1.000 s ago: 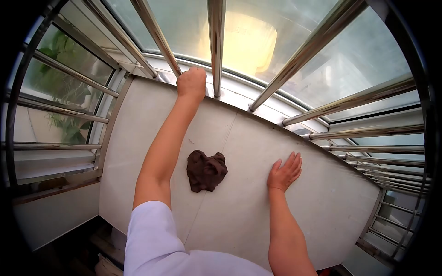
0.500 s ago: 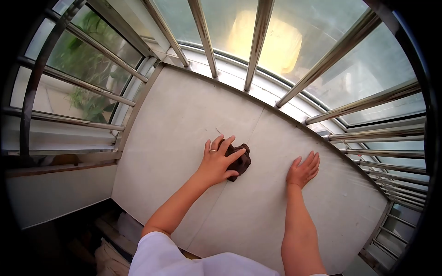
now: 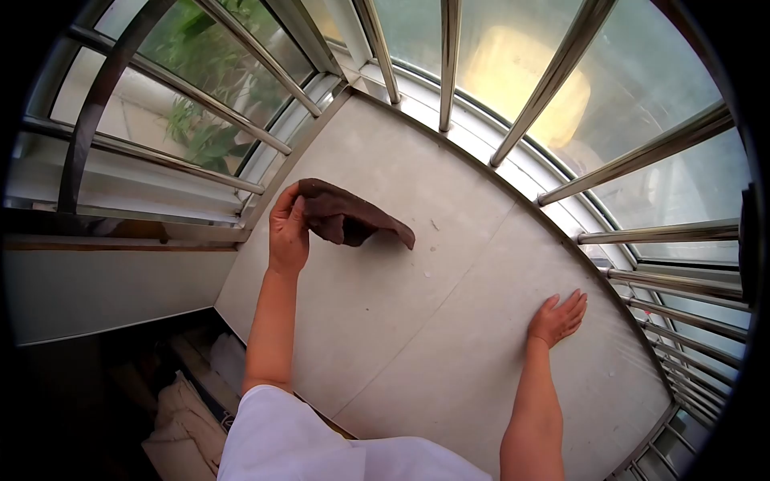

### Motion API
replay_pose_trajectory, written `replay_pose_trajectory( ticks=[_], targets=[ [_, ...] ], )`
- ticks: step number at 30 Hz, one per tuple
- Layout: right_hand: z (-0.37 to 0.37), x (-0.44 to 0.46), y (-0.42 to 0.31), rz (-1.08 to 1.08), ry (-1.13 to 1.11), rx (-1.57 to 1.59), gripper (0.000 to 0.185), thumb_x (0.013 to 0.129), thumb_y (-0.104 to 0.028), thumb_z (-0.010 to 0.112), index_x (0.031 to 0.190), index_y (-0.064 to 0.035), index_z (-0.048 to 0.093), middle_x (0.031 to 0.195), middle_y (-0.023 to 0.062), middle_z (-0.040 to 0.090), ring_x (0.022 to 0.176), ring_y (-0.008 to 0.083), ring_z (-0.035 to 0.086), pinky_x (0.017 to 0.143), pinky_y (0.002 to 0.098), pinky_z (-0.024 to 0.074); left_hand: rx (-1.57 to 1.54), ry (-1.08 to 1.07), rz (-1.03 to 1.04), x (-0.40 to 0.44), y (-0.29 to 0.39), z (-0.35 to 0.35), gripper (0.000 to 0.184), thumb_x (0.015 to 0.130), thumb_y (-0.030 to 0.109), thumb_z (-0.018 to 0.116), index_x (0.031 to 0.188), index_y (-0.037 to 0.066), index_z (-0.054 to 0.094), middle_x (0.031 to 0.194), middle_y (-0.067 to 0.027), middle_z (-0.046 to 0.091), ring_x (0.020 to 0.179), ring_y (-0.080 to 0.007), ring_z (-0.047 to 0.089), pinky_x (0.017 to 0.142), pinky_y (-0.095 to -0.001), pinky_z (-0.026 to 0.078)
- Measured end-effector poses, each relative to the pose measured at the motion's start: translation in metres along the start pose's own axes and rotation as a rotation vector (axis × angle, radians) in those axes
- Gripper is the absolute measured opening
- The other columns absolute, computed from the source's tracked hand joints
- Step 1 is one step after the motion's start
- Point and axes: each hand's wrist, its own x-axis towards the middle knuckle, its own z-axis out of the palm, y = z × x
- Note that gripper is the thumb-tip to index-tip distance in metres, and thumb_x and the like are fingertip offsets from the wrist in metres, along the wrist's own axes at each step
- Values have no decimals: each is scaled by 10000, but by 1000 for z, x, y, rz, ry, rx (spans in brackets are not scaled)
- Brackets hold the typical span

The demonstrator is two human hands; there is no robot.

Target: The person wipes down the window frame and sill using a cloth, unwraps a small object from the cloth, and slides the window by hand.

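A dark brown cloth (image 3: 349, 212) hangs from my left hand (image 3: 289, 228), which pinches one end of it near the left edge of the pale window-bay surface (image 3: 401, 313). Its loose end droops to the right, and I cannot tell whether it touches the surface. My right hand (image 3: 557, 317) lies flat on the right side of the surface, fingers spread a little, close to the barred edge. Small bits of debris (image 3: 434, 225) lie on the surface just right of the cloth.
Metal bars (image 3: 553, 84) stand along the window side, and more bars (image 3: 188, 96) cross the left window. Plants (image 3: 212, 104) show outside. A yellow shape (image 3: 525, 80) is blurred behind the glass. Below at lower left are folded beige fabrics (image 3: 183, 421).
My left hand has moved left and away from me, lifting the cloth that was bunched under it; the cloth now hangs unfolded. My right hand stays flat. The view has shifted.
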Motion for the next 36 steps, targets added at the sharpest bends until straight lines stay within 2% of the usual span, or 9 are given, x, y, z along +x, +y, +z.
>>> replay_pose_trajectory(
  ticks=[6,10,15,18,21,23,29,33,36],
  targets=[
    [1,-1,3,-30,30,-11,529,916,-299,472,1390,-94,357,1481,86,296,1362,259,275,1089,470,231,-161,181,-26,26,24,-43,257,993,242,449,1123,52,563,966,-19,625,833,-123,610,727,-265,502],
    [1,0,3,-42,53,-24,517,922,-299,463,1384,-91,362,1475,92,306,1354,266,288,1084,464,238,212,156,-251,4,25,-52,258,994,255,446,1094,51,569,953,-21,626,876,-117,591,805,-256,466],
    [2,-1,4,-63,75,-31,509,924,-302,462,1380,-93,370,1463,94,328,1342,271,309,1080,456,248,-126,421,-525,-22,-10,-68,271,982,275,468,1151,80,551,1084,-33,597,931,-142,578,856,-285,452],
    [1,0,4,-43,69,-53,502,926,-303,463,1377,-99,377,1457,94,338,1337,270,318,1076,449,258,328,704,-567,-23,-21,-79,297,971,308,487,1164,90,544,1140,-39,568,976,-169,557,870,-319,456],
    [4,0,7,-60,93,-23,496,928,-304,462,1375,-102,385,1451,92,348,1332,269,327,1075,446,263,1487,377,159,-32,-17,-75,406,898,302,588,1232,84,518,1276,-94,450,1099,-284,474,937,-396,416],
    [4,0,7,-65,97,-31,498,928,-305,465,1374,-100,388,1448,92,353,1331,268,328,1074,445,265,1756,90,189,-33,-18,-47,564,798,332,700,1275,98,511,1358,-111,402,1281,-353,343,1038,-410,331],
    [-1,2,6,-32,56,-40,509,921,-304,466,1375,-90,384,1452,97,345,1335,271,319,1083,445,253,1636,39,117,-20,-94,-100,640,803,309,694,1347,105,427,1416,-138,324,1333,-349,248,1040,-446,326],
    [-5,1,4,-45,53,-39,518,919,-299,459,1377,-71,377,1455,110,335,1340,280,304,1089,445,239,1605,742,-102,44,-123,-78,696,822,292,679,1335,-45,352,1401,-211,301,1283,-374,262,1017,-468,343],
    [-4,1,4,-69,50,5,533,916,-295,454,1386,-63,360,1457,124,325,1348,295,285,1091,457,225,1613,669,-105,85,-138,-30,733,800,303,668,1310,-99,328,1389,-259,290,1299,-400,243,1065,-459,295]
  ],
)
